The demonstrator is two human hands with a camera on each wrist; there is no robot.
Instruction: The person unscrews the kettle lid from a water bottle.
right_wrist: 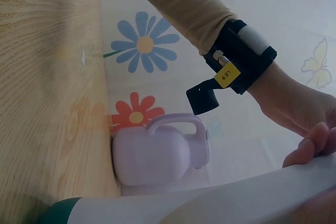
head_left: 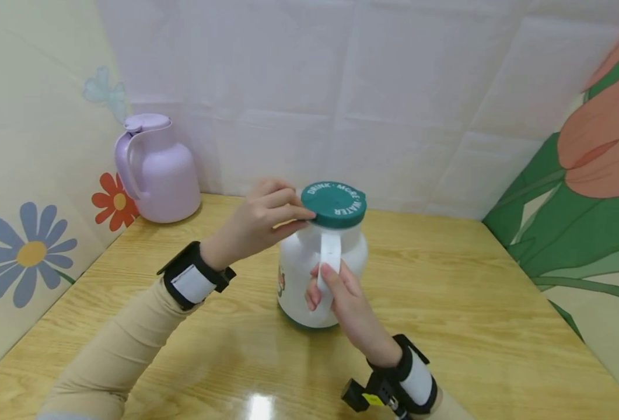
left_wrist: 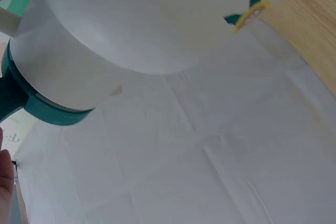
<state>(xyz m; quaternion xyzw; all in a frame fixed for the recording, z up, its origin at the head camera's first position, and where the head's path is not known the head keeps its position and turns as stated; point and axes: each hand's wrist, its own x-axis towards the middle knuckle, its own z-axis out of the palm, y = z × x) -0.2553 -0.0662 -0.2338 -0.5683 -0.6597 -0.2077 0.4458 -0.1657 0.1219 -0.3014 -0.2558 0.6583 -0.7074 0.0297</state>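
A white insulated jug (head_left: pixel 296 262) with a green base stands on the table, its handle facing me. Its round green lid (head_left: pixel 335 201) carries the white words "DRINK MORE WATER". My left hand (head_left: pixel 264 216) pinches the lid's near left edge between thumb and fingers; in the left wrist view the green lid (left_wrist: pixel 58 115) shows at the left, and only a bit of that hand enters the frame. Lower down, my right hand (head_left: pixel 348 306) grips the white handle (head_left: pixel 331 251), thumb on top and fingers wrapped around. The jug's white side (right_wrist: pixel 157 212) fills the bottom of the right wrist view.
A pale purple jug (head_left: pixel 164 175) with its handle turned left stands at the table's back left corner. The wooden table (head_left: pixel 446 303) meets a white cloth backdrop (head_left: pixel 404 105) behind, with flower-printed panels (head_left: pixel 31 254) at the sides.
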